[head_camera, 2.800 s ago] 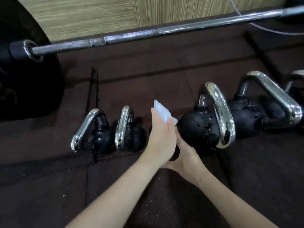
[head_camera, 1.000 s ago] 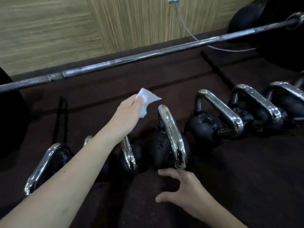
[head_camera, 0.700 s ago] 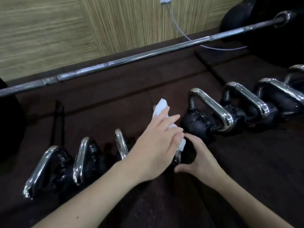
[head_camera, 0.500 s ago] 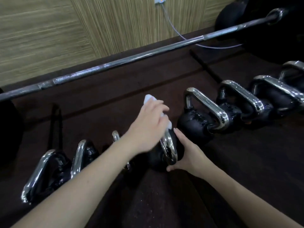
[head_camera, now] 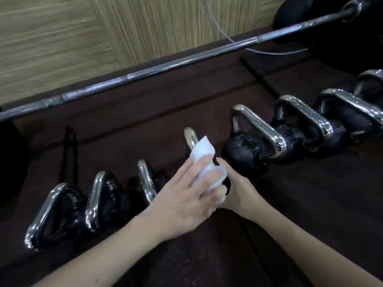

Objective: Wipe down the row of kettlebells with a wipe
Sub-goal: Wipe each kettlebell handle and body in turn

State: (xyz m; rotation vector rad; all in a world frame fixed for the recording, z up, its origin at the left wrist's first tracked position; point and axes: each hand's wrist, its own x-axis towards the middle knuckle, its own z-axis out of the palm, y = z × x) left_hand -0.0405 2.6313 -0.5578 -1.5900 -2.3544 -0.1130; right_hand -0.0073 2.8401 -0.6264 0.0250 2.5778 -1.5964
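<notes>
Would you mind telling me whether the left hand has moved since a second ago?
Yes. The left hand has come down from above the kettlebell handle and now presses the wipe onto it.

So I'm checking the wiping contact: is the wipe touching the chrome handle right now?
Touching. The head view shows the wipe, held by the left hand, wrapped over the chrome handle.

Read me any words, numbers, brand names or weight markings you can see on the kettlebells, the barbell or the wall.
None can be read.
Kettlebells: black bodies show wet drops, no legible marking.
Barbell: bare metal, no lettering visible.
Weight plate: too dark to tell.
Wall: only wood grain.
Wipe: plain white.
</notes>
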